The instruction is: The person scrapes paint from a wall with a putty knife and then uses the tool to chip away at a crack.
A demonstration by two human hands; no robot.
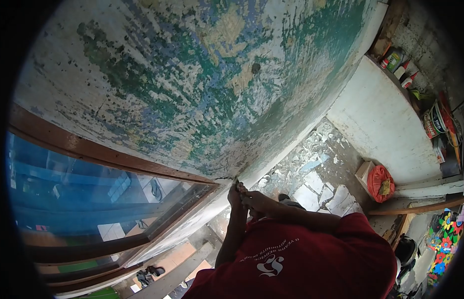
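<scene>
My left hand (235,196) is closed with its fingers up against the lower edge of the wall, beside the corner of the window frame. Pressed close to it is my right hand (254,200), also closed. Both seem wrapped round one slim thing, of which only a small dark tip (236,181) shows at the wall; I cannot tell its kind. The wall (202,89) above is patchy, with green, blue and cream paint worn through to pale grey. A brown wooden window frame (112,158) runs to the left of my hands.
White flakes and broken pieces (311,192) litter the floor at the wall's foot. An orange-red bag (380,183) stands by a low white partition (381,119). Bottles (393,59) and a labelled tub (433,121) sit on the ledge behind. Shoes (151,273) lie lower left.
</scene>
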